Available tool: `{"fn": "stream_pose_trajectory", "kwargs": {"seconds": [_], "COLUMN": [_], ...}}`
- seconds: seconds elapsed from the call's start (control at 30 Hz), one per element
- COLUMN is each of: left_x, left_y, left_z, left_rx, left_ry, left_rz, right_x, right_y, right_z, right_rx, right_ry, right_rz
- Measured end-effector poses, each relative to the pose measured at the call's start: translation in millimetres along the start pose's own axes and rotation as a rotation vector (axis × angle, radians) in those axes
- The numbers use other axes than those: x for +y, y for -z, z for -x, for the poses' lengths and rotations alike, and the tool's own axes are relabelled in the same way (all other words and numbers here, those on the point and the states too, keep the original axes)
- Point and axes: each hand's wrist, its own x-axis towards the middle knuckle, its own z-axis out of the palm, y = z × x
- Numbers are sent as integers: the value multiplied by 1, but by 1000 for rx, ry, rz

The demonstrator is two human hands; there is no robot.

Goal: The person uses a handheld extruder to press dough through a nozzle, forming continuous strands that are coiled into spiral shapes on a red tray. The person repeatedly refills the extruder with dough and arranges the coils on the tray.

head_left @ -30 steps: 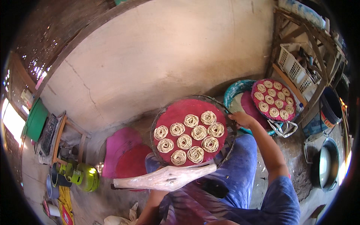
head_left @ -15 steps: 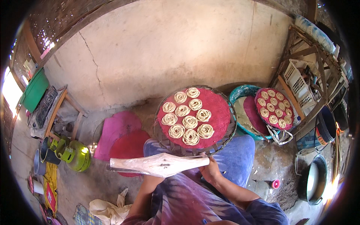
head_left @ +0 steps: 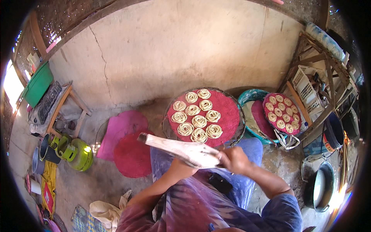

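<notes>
My right hand (head_left: 234,161) grips the right end of a long pale wooden board (head_left: 185,150), tilted across my lap. My left hand (head_left: 181,168) holds it from below, fingertips hidden behind the wood. Just beyond sits a round rimmed tray with a red sheet (head_left: 226,118) bearing several coiled pale dough rounds (head_left: 199,121). A dark object (head_left: 219,182) lies on my lap. Red (head_left: 131,164) and pink (head_left: 119,143) round sheets lie on the floor to the left.
At right stand a teal tub (head_left: 244,98) with a second red tray of coils (head_left: 282,113), a wooden rack with a white crate (head_left: 303,83), and dark basins (head_left: 319,187). At left are a green basin (head_left: 38,85) on a wooden stand and a green gas cylinder (head_left: 81,154).
The large tray has moved away from me, past my knees. My right hand has left its rim for the board, which has risen at its left end and shifted right.
</notes>
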Motion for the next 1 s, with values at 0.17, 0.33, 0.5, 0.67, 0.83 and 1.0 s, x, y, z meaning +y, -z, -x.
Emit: {"fn": "stream_pose_trajectory", "kwargs": {"seconds": [0.17,0.33,0.5,0.67,0.83,1.0], "left_x": [33,43,61,76,60,28], "left_y": [-4,24,43,53,50,56], "left_z": [-31,-81,-119,-124,-116,-114], "left_rx": [-740,-955,-1031,-518,-303,-343], "left_ry": [497,761,496,22,-25,45], "left_rz": [1253,1218,494,-404,-553,-393], "right_x": [42,-27,-96,-63,-16,23], "right_y": [22,68,106,127,131,157], "right_z": [-49,-59,-57,-94,-98,-77], "right_rx": [32,310,249,534,562,719], "right_ry": [48,835,755,298,88,133], "right_rz": [-410,-209,-67,-227,-454,-460]}}
